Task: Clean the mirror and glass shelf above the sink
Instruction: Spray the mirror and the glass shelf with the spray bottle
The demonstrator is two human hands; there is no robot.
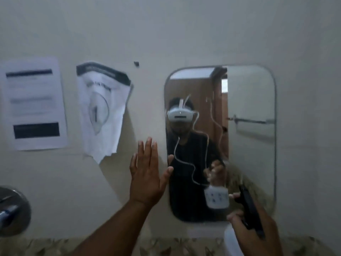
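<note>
A rounded rectangular mirror (251, 108) hangs on the pale wall, reflecting a person in a white headset. My left hand (146, 171) is raised flat against the wall at the mirror's left edge, fingers spread, thumb touching the glass, holding nothing. My right hand (258, 231) is at the mirror's lower right corner, wrapped round a spray bottle (249, 212) with a black trigger head and a whitish body, nozzle pointing at the glass. The bottle's white label shows in the reflection. No glass shelf is in view.
Two paper notices are taped to the wall left of the mirror: a flat one (36, 103) and a curled, torn one (102, 109). A chrome fitting (13, 211) sticks out at the lower left. A patterned tile band (175, 246) runs along the bottom.
</note>
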